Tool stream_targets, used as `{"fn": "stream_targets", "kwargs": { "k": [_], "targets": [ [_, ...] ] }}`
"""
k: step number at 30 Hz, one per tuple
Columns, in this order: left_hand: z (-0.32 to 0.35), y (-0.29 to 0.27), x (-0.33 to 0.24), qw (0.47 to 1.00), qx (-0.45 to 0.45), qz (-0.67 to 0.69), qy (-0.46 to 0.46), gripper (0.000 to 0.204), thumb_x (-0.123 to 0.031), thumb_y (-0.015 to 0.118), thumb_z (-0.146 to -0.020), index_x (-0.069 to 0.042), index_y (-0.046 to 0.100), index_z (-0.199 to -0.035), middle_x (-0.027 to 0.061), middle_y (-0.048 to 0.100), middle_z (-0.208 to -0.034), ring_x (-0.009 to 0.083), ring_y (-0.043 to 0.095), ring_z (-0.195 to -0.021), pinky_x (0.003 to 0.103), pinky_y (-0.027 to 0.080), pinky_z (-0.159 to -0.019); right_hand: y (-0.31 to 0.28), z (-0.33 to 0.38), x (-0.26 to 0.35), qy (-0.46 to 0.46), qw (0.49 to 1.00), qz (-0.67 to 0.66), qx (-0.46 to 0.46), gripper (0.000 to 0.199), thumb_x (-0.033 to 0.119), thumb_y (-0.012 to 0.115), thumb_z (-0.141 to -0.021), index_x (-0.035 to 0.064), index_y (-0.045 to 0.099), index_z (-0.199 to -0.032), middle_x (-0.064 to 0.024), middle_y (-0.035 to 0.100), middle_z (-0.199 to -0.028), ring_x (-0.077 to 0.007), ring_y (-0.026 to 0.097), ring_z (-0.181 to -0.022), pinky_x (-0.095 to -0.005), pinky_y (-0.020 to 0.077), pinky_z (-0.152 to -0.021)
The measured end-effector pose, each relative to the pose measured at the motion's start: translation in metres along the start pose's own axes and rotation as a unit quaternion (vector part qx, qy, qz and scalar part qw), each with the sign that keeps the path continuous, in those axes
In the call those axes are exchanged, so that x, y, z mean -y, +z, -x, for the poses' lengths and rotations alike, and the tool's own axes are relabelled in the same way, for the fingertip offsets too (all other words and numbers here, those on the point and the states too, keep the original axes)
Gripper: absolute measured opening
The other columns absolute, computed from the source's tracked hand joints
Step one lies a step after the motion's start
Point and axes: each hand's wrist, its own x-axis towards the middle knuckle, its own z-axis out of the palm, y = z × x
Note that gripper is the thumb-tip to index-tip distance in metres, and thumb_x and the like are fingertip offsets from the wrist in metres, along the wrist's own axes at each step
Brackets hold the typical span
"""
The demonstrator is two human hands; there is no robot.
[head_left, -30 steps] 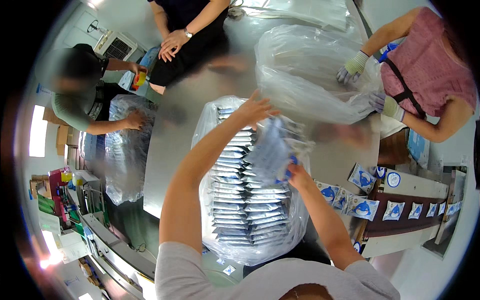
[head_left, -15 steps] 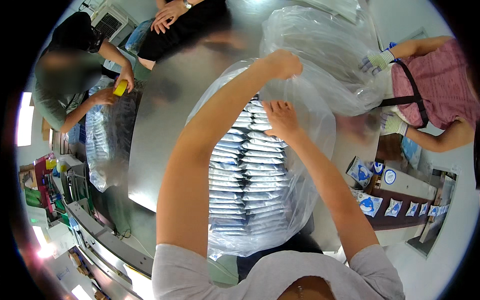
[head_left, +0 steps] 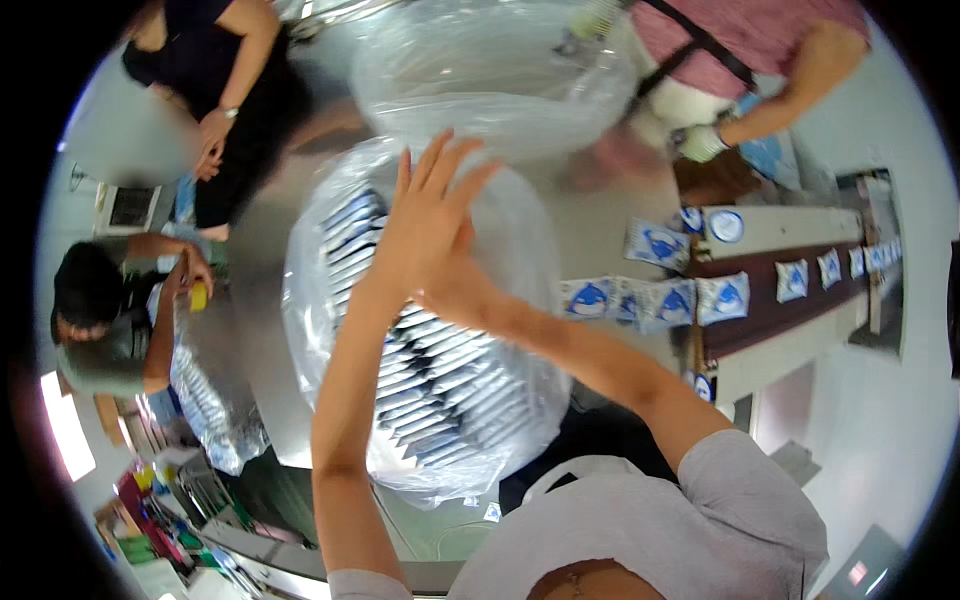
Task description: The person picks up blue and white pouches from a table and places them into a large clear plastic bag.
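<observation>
On the metal table a large clear plastic bag point(head_left: 545, 385) holds silvery packets point(head_left: 455, 375) stacked in two long rows. My left hand point(head_left: 428, 225) is above the far half of the stack, its fingers spread and nothing in them. Just below it, my right hand point(head_left: 455, 292) crosses behind my left wrist; its fingers are mostly hidden. The two hands overlap, and I cannot tell whether either touches the packets. Part of the far stack is covered by my hands and left forearm.
At the right, a maroon conveyor belt point(head_left: 755, 335) carries white-and-blue packets; several packets point(head_left: 665, 303) lie at its end. Across the table, a person with a striped glove point(head_left: 700, 143) is beside another clear bag point(head_left: 475, 75). At left, someone holds yellow tape point(head_left: 198, 296) near a filled bag point(head_left: 215, 405).
My left hand has opened from a fist at the bag's far side. My right hand has come in behind the left wrist. The view has shifted, and more packets lie at the belt's end.
</observation>
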Motion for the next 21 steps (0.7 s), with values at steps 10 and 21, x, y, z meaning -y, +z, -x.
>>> {"fn": "stream_targets", "kwargs": {
  "k": [10, 21],
  "targets": [
    [0.132, 0.232, -0.269, 0.604, 0.072, 0.682, -0.406, 0.034, -0.007, 0.062, -0.083, -0.005, 0.05, -0.115, 0.0062, 0.052, -0.114, 0.0196, 0.053, -0.104, 0.033, 0.043, -0.086, -0.239, 0.194, -0.222, 0.228, 0.91, -0.233, 0.258, 0.057, 0.005, 0.068, -0.069, 0.0024, 0.049, -0.123, -0.0151, 0.052, -0.125, -0.0272, 0.049, -0.117, -0.0346, 0.0372, -0.099],
    [0.099, 0.308, -0.299, 0.443, -0.158, 0.77, -0.431, 0.067, -0.004, 0.068, -0.079, -0.012, 0.031, -0.133, 0.005, 0.043, -0.13, 0.0183, 0.047, -0.118, 0.039, 0.039, -0.101, -0.163, 0.3, -0.168, 0.207, 0.933, -0.17, 0.241, 0.102, 0.038, 0.083, -0.041, 0.0041, 0.039, -0.126, -0.0205, 0.039, -0.127, -0.0381, 0.034, -0.124, -0.0469, 0.0302, -0.101]
  ]
}}
